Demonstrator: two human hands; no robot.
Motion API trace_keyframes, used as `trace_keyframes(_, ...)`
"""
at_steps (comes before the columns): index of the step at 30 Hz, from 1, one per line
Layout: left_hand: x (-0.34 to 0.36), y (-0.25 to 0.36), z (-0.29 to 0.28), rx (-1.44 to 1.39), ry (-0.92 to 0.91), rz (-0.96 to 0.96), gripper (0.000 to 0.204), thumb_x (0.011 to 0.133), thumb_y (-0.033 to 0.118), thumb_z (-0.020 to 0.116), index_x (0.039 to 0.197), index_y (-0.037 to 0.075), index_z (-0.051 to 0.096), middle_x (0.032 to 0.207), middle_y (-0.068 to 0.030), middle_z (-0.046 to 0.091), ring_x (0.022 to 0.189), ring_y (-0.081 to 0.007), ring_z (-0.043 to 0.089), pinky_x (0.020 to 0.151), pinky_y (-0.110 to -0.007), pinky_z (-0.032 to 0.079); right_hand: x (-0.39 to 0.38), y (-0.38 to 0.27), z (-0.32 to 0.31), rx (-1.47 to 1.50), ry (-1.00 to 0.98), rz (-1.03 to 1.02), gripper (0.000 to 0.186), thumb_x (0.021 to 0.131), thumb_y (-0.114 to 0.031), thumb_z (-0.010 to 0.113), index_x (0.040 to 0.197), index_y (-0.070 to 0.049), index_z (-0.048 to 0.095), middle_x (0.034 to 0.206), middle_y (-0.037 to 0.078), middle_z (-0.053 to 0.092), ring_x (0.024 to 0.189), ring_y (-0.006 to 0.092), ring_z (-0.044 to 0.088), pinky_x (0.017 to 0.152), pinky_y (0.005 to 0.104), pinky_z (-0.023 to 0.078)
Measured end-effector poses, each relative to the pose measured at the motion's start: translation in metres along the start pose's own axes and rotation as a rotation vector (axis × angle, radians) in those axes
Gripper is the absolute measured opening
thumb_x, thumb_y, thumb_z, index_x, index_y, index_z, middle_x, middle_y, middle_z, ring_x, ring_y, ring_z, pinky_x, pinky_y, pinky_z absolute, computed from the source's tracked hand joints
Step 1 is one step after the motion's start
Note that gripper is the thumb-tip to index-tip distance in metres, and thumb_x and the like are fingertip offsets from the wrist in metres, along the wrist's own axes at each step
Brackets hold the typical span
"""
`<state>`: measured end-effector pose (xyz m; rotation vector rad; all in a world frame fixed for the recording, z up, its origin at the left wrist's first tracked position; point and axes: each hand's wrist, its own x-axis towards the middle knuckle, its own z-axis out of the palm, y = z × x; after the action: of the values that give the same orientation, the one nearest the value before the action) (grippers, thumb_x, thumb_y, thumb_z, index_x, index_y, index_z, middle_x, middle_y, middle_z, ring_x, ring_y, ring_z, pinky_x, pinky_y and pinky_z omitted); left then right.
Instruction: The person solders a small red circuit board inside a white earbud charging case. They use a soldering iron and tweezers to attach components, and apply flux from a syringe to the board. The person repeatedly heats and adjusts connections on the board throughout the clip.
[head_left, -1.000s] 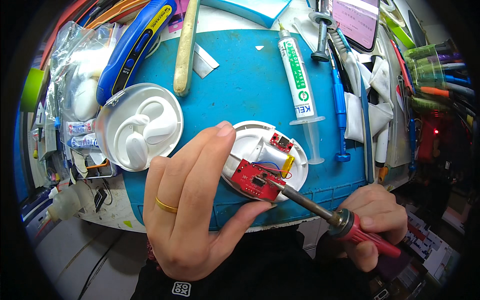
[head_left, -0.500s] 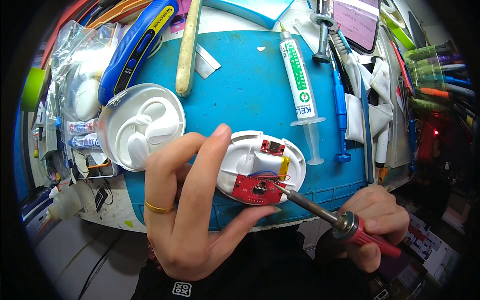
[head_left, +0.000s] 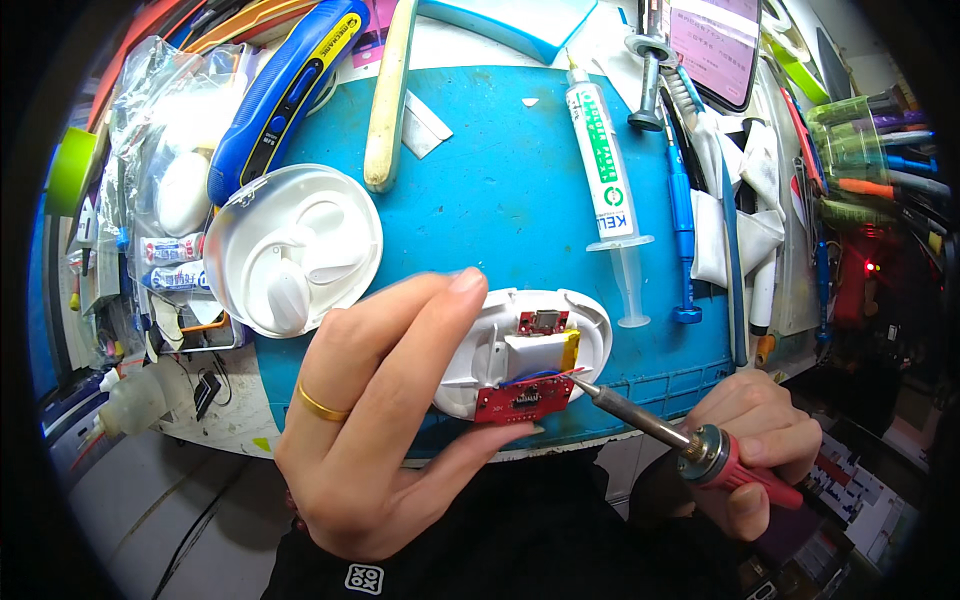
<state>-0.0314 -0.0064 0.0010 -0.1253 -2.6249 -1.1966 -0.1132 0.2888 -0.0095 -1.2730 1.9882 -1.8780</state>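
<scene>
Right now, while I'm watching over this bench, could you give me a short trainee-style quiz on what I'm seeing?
1. Multiple choice: what colour is the larger circuit board in the white oval shell held by the left hand?
A) Green
B) Red
C) Black

2. True or false: the two white earphones lie in the round white dish.

3. Short answer: which tool does the right hand hold?

Key:
1. B, red.
2. True.
3. A soldering iron with a red handle.
</scene>
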Motion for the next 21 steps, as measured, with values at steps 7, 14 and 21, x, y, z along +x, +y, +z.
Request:
trace_keyframes(7,-0.001,0.000,-0.015,-0.124,-0.147,-0.048,0.088,0.067,0.007,0.097,0.144,-0.008,0.057,0.125,-0.0208,0.064,0.119,-0.0315,0.067,0.098,-0.042,0.058,0.004,0.001,-0.001,0.034,-0.010,-0.032,0.035,0.095,-0.022,0.072,0.119,-0.004,0.053,0.085,0.010,0.067,0.069,0.0235,0.070,0.059,0.0346,0.059)
trace_keyframes(14,-0.015,0.003,-0.002,-0.129,0.097,-0.173,0.094,0.071,-0.003,0.092,0.151,-0.006,0.043,0.143,-0.0217,0.050,0.134,-0.0334,0.057,0.109,-0.043,0.057,0.006,0.010,0.026,0.057,0.282,-0.127,0.035,0.094,-0.034,0.070,0.108,-0.007,0.054,0.086,0.009,0.056,0.067,0.0173,0.054,0.057,0.0295,0.043)
trace_keyframes(21,-0.020,0.003,0.010,-0.222,0.215,-0.195,0.097,0.069,-0.005,0.093,0.151,-0.005,0.041,0.148,-0.0231,0.048,0.136,-0.0339,0.056,0.111,-0.044,0.056,0.010,-0.004,0.044,-0.030,0.298,-0.046,0.037,0.095,-0.033,0.068,0.112,-0.004,0.055,0.083,0.009,0.057,0.061,0.0173,0.053,0.053,0.0301,0.040)
